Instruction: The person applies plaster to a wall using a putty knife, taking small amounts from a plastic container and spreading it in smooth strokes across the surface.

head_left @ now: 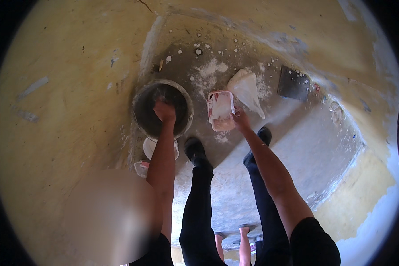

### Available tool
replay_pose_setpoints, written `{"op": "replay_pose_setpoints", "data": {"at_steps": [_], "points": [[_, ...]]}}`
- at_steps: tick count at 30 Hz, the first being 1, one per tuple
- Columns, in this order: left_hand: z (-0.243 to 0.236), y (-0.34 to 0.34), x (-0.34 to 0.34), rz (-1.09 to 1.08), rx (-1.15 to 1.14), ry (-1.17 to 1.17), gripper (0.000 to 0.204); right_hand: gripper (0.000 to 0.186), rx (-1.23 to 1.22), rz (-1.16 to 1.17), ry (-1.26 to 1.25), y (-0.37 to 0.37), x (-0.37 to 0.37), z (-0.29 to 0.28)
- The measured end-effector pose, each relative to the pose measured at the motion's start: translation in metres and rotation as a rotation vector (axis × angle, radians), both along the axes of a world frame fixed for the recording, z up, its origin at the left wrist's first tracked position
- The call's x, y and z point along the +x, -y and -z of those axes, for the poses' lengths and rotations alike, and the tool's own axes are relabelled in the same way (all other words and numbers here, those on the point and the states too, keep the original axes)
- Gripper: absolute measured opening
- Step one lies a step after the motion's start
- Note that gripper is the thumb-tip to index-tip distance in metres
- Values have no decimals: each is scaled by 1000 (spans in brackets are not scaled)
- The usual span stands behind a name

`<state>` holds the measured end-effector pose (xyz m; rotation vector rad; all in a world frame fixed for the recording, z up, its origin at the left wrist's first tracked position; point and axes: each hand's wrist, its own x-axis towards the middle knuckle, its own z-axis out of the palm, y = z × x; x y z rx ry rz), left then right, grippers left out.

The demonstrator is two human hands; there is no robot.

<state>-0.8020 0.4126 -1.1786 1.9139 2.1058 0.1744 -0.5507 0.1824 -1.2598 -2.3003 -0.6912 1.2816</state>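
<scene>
My left hand (165,111) reaches down inside a large round dark bucket (188,105) with a pale, crusted rim. Its fingers point into the bucket and are too dark and smeared to make out, as is anything they touch. My right hand (240,119) is closed on the right edge of a pinkish rectangular plastic tub (221,125). White powder or paste coats the tub's inside. Just behind the tub and to its right lies a whitish plastic bag (246,86), its narrow end trailing toward the right.
A white round container (149,147) and a small clear tub (141,168) stand near my left forearm. White powder (213,70) is spilled on the floor, and a dark square board (293,83) leans at the wall. Another person's legs (244,246) show behind me.
</scene>
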Motion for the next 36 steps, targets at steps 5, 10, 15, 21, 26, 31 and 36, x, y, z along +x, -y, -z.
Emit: {"op": "replay_pose_setpoints", "data": {"at_steps": [5, 10, 15, 21, 26, 31, 36], "points": [[15, -10, -20, 21, -115, 134, 36, 57, 76, -25, -83, 2, 5, 4], [1, -8, -48, -62, -440, 755, 32, 68, -9, -232, -219, -12, -3, -13], [-46, -1, -22, -435, -667, 853, 22, 70, 46, -41, -385, 9, 2, 7], [-64, 15, -45, -456, -676, 966, 21, 64, -86, 167, -816, -3, -8, -25], [-86, 26, -43, -476, -641, 967, 20, 68, -62, 277, -951, -7, -13, -42], [-114, 40, -28, -443, -631, 994, 21, 74, -15, 338, -926, 1, -12, -37], [-165, 59, -24, -396, -584, 976, 20, 84, 41, 426, -1000, 4, -11, -81]]}}
